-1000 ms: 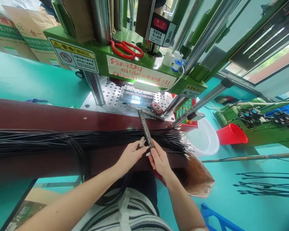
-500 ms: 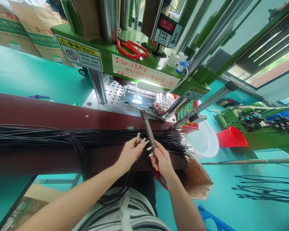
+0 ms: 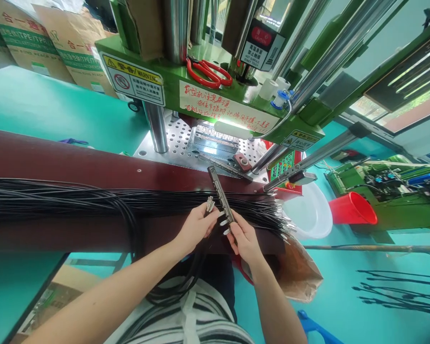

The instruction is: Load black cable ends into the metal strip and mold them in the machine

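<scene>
My right hand point(image 3: 244, 235) grips the lower end of a narrow metal bar with slots along it point(image 3: 221, 196). The bar slants up and away over the bench. A few silvery cable ends sit along its lower left side. My left hand point(image 3: 197, 225) is closed on several black cables whose metal connectors point(image 3: 210, 204) stick up past the fingers. Its fingertips are at the bar's left edge, by one of the cable ends. Behind both hands, a thick bundle of black cables point(image 3: 71, 198) lies along the dark red bench point(image 3: 93, 157).
A green press point(image 3: 136, 52) stands beyond the bench, with a metal mould point(image 3: 215, 141) on its perforated plate. Red-handled scissors point(image 3: 209, 74) lie on the press. To the right are a white tub point(image 3: 313, 210), a red bucket point(image 3: 354, 209) and a brown paper bag point(image 3: 301, 272).
The view has shifted slightly, so the scene sits further right. My left fingers have regrouped the connectors, and fewer cable ends stand out between that hand and the bar.
</scene>
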